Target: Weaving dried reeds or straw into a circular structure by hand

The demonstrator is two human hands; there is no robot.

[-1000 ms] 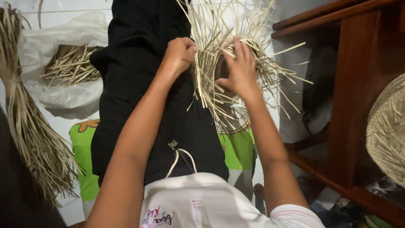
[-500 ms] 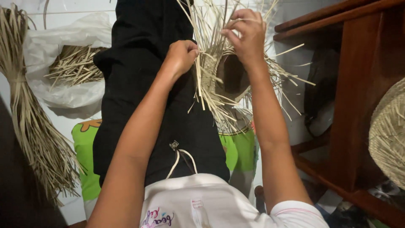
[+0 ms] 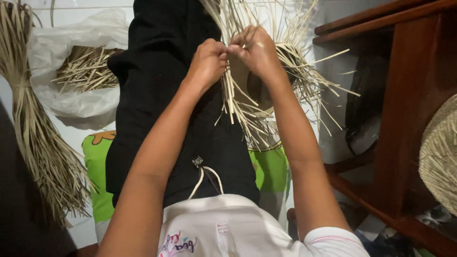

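Left of both hands' grips (image 3: 228,50) pinching straw weave (image 3: 266,95), plastic bag (image 3: 71,100) of straw offcuts (image 3: 85,71).

hands 2 (image 3: 207,59) | straw bundle 1 (image 3: 35,138) | plastic bag 1 (image 3: 76,66) | woven hat 1 (image 3: 440,152)

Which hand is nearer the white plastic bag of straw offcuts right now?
Left. The left hand pinches strands of the woven straw piece, on the side toward the white plastic bag. The right hand touches it but lies farther from the bag.
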